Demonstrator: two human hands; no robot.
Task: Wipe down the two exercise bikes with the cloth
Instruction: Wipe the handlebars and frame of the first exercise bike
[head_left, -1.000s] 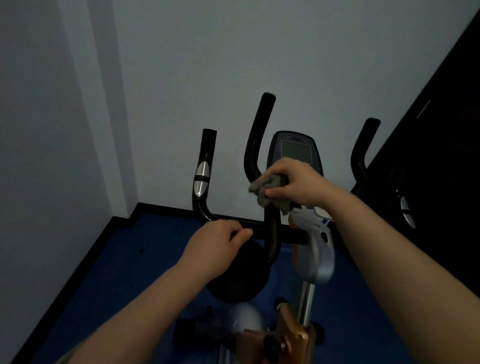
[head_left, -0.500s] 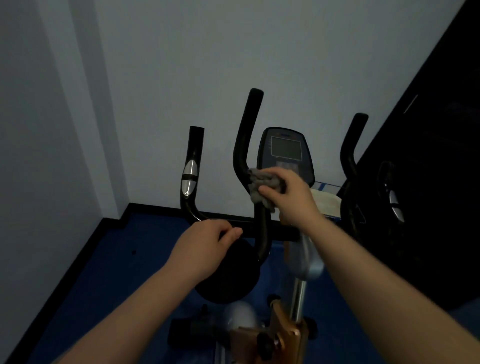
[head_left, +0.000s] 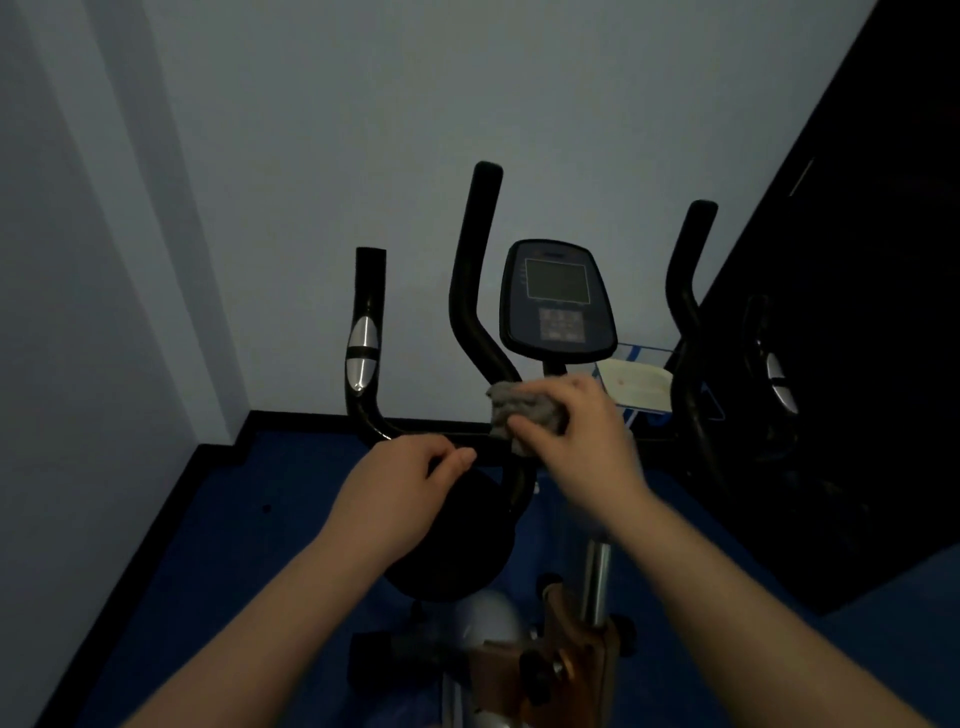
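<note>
cloth (head_left: 524, 410) bunched under right hand (head_left: 582, 441) fingers — against handlebar (head_left: 475, 312).

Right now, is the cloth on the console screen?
No. The right hand presses the cloth on the handlebar low at its bend, below the console, whose screen is uncovered.

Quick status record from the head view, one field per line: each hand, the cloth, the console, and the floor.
left hand: gripping the black horizontal handlebar bar
right hand: holding the cloth against the curved handlebar upright, near its base
cloth: grey, bunched
console: screen dark, not touched by either hand
floor: blue
</note>
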